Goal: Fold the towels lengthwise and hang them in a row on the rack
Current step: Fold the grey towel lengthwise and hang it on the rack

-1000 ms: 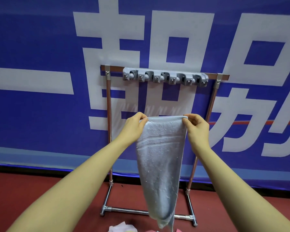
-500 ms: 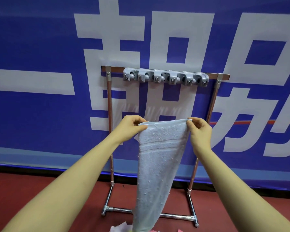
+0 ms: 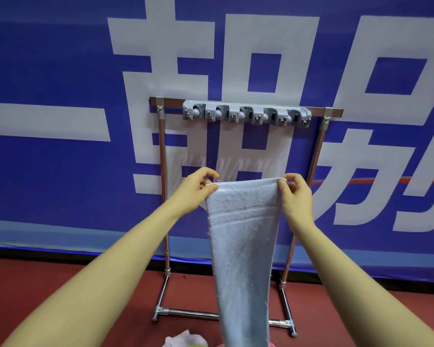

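Blue banner wall behind rack [image 3: 238, 102]. Left hand [image 3: 194, 190] and right hand [image 3: 296, 196] pinch top corners of folded towel [image 3: 243, 246], hanging below clip strip [image 3: 246, 115]. Advice: keep edge level, lift to clip.

A blue banner [image 3: 60, 184] with large white characters fills the background, a thin red stripe [image 3: 386, 181] crossing it at right. Below lies a dark red floor [image 3: 48, 284]. At the bottom edge sits a pale pinkish heap [image 3: 186, 339], possibly cloth.
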{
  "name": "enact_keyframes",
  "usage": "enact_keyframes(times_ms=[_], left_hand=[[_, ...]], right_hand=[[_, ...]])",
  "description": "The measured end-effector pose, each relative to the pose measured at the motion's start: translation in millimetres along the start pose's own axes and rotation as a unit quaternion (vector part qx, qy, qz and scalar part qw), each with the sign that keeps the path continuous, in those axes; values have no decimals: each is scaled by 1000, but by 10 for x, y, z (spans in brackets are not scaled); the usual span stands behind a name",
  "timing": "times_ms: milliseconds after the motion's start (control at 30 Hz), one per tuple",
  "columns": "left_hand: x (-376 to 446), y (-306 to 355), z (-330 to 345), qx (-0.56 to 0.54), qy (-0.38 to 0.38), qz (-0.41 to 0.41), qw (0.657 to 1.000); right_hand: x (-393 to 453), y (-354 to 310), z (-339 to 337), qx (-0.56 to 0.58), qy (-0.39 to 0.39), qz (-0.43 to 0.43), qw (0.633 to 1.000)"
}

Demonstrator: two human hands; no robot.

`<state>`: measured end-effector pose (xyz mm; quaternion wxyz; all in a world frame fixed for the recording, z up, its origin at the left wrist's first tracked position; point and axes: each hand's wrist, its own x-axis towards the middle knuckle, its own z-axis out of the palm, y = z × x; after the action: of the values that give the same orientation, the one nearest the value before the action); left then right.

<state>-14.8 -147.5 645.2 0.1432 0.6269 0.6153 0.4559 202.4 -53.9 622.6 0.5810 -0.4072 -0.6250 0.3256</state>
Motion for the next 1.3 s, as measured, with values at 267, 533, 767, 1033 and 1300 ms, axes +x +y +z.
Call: enact_keyframes(times_ms=[267,533,767,1033,1300], left_hand=[[-61,107,-50,36,-163,-7,986],[-62,189,-48,-164,-177,-49,969],[15,275,62,-104,-101,-12,989],[109,285,266,-51,-19,47,997],[143,330,350,-109,-41,34,993]], right_hand=[[13,26,59,0,29,40,999],[-6,37,61,64,16,67,996],[-87,-4,18,100,-39,54,993],[-163,-138,100,154,-113,45,981],[-191,-222,96,194,-158,66,966]])
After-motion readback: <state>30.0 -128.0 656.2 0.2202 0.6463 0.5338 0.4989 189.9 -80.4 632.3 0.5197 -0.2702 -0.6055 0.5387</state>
